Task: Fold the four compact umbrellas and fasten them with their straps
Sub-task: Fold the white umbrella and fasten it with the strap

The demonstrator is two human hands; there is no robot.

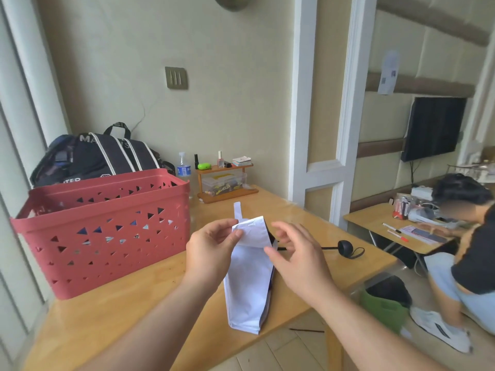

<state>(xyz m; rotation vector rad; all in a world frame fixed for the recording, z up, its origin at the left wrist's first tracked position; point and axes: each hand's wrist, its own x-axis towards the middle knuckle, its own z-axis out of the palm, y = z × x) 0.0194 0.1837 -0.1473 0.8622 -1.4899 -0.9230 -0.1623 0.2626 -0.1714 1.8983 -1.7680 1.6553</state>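
Lying in the middle of the frame, on the wooden table (112, 314): a pale white umbrella (247, 285), folded flat, its lower end hanging a little over the near table edge. Sticking up at the top of the cloth, a small white strap (237, 210). Poking out to the right of the cloth, a thin black rod ending in a round black handle (345, 247) with a loop, resting on the table at right of center.

Pinching a folded flap of the white cloth near its top, between thumb and fingers: the left hand (211, 250), sitting just left of the umbrella and touching it. Hovering just right of the umbrella top, fingers spread wide and loosely bent: the right hand (297, 258), holding nothing. Hard to tell whether its fingertips are touching the cloth edge.

Standing at the left of the frame on the same table, near the left hand but apart from it: a big red basket (107, 231) with little triangle holes. Sitting behind the basket, in the upper left: a dark backpack (99, 156) with white stripes. Standing at the far side of the table, above the umbrella: a small wooden shelf (225, 180) with little bottles and a clear box.

Crouching low at the right edge of the frame, beside another table (375, 223) with pens and papers: a person (471, 253) in a dark top. Resting on the floor at lower right, a green bin (383, 309).
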